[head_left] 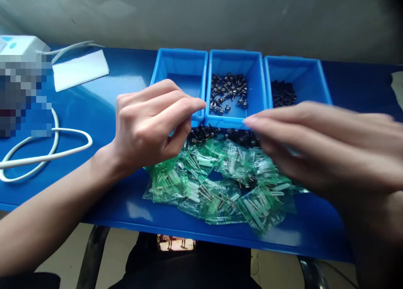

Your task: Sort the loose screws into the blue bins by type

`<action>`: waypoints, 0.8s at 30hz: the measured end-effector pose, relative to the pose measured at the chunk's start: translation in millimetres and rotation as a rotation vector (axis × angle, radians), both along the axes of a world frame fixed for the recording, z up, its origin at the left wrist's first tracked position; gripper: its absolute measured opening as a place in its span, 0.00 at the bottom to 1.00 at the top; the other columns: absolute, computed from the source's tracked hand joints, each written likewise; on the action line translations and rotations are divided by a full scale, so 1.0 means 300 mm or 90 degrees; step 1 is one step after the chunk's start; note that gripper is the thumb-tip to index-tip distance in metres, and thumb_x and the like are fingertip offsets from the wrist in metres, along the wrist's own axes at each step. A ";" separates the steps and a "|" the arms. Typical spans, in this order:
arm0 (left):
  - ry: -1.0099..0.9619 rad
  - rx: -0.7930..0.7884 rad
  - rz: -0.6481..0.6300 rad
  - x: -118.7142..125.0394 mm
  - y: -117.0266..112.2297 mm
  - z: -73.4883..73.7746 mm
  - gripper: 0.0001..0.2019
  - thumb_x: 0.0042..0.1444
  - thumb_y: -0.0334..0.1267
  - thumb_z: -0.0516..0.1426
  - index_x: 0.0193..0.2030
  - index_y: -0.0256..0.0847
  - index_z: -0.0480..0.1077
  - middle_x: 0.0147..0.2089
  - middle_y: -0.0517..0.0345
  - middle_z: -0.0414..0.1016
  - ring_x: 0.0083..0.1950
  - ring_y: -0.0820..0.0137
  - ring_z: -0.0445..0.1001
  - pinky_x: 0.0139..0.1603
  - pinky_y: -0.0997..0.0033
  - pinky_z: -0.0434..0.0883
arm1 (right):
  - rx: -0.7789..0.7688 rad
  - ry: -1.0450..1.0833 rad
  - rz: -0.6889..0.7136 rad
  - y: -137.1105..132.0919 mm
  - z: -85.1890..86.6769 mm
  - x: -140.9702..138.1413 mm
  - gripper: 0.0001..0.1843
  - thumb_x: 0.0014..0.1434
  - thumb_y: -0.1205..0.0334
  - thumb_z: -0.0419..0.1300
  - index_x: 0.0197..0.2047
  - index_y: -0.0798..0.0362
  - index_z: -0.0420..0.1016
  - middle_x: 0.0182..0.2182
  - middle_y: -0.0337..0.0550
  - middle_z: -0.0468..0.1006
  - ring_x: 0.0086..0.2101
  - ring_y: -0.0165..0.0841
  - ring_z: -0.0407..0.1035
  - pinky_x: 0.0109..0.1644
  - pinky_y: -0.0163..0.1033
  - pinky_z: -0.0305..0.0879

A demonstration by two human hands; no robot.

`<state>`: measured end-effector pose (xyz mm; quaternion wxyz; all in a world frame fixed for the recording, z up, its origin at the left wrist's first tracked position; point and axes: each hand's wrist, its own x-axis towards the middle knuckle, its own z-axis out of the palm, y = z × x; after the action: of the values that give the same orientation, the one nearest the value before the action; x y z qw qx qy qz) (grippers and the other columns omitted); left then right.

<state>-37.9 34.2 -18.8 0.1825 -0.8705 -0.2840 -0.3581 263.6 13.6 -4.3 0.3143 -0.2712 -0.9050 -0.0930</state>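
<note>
My left hand (151,125) hovers at the front of the left blue bin (179,66), its fingertips by the gap beside the middle blue bin (234,56). Its curled fingers hide whether anything small lies between them. My right hand (315,146) is blurred by motion, its fingertips close to the middle bin's front rim. That bin holds a heap of small dark metal parts (228,92), and the right blue bin (292,62) holds similar ones (283,94). More dark parts (201,134) lie in a strip behind a pile of green translucent plastic bags (220,188) containing pale pieces and thin pins.
Everything stands on a blue tabletop (315,226). To the left lie a white device (19,43), a looped white cable (47,148) and a white card (80,70). A pixelated patch hides part of that area. Dark chair legs show below the table's front edge.
</note>
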 end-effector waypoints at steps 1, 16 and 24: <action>-0.003 0.003 0.001 0.000 -0.001 0.000 0.12 0.66 0.28 0.58 0.51 0.41 0.79 0.39 0.59 0.85 0.41 0.66 0.84 0.38 0.66 0.81 | 0.028 -0.044 0.023 -0.003 -0.001 -0.024 0.15 0.67 0.74 0.67 0.56 0.57 0.82 0.47 0.50 0.88 0.42 0.38 0.82 0.39 0.42 0.73; -0.015 0.000 -0.015 0.009 -0.003 -0.001 0.13 0.65 0.27 0.56 0.50 0.37 0.81 0.39 0.53 0.85 0.39 0.61 0.83 0.37 0.59 0.80 | 0.131 -0.281 0.023 0.003 -0.024 -0.112 0.14 0.71 0.78 0.57 0.47 0.59 0.84 0.47 0.47 0.88 0.32 0.32 0.79 0.26 0.41 0.58; -0.008 -0.004 0.000 0.007 -0.007 -0.003 0.13 0.67 0.27 0.56 0.51 0.37 0.81 0.40 0.56 0.85 0.42 0.65 0.83 0.41 0.64 0.79 | 0.155 -0.267 0.035 0.010 -0.034 -0.115 0.09 0.70 0.76 0.61 0.43 0.58 0.83 0.41 0.46 0.87 0.33 0.32 0.78 0.28 0.39 0.61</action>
<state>-35.8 32.2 -19.6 0.1781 -0.8687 -0.2864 -0.3629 229.2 16.7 -14.4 0.1524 -0.1814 -0.9395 -0.2474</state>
